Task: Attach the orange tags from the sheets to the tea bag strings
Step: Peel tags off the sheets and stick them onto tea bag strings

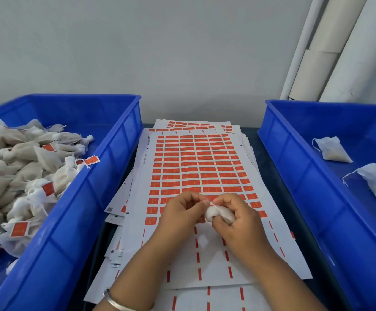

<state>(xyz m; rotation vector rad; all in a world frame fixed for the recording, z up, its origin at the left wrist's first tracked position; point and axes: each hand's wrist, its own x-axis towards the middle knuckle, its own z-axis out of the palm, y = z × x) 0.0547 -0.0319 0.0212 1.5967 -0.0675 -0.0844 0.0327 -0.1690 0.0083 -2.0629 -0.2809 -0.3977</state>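
- Head view, single frame. Both hands work over the top tag sheet, which lies on a loose stack of like sheets between two blue bins.
- Right hand: fingers curled round a white tea bag, held bunched just above the sheet. Grip is closed on the bag.
- Left hand: thumb and forefinger pinched tight at the bag's top, where a thin string and a speck of orange show. Whether a tag is already folded onto the string cannot be told; the pinch hides it.
- Top sheet: rows of orange tags remain over its far part. The near part is stripped, with only backing and red dashes left.
- Left bin: a heap of tea bags, several plainly carrying orange tags, e.g. one tagged bag near the front. Judged as the finished pile.
- Right bin: two untagged tea bags in view, strings bare. Judged as the remaining supply, though the bin's near end is partly out of frame.
- Progress estimate: well advanced, with one bag in hand and at least two left.
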